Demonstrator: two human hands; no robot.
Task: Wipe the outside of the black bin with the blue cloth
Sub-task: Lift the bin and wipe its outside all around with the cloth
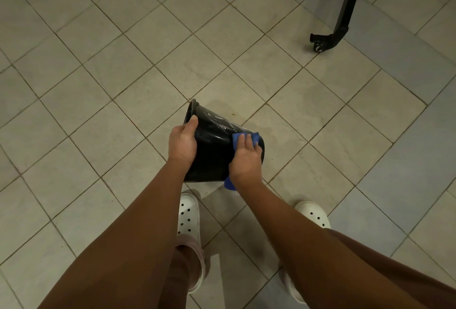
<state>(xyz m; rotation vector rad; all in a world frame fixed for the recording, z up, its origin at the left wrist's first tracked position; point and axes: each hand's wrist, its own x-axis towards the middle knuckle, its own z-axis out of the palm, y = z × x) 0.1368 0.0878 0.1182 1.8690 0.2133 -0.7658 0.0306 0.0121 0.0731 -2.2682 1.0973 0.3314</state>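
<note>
A black bin (213, 145) is held tipped on its side above the tiled floor, its rim pointing up and left and its base to the right. Pale smears show on its upper wall. My left hand (183, 141) grips the bin by the rim end, thumb over the edge. My right hand (245, 158) presses the blue cloth (237, 137) flat against the bin's wall near the base. A corner of the cloth hangs out below my wrist.
Beige floor tiles (123, 74) run diagonally all around. A black metal furniture leg with a foot (341, 22) stands at the upper right. My two white perforated clogs (188, 212) are planted just below the bin.
</note>
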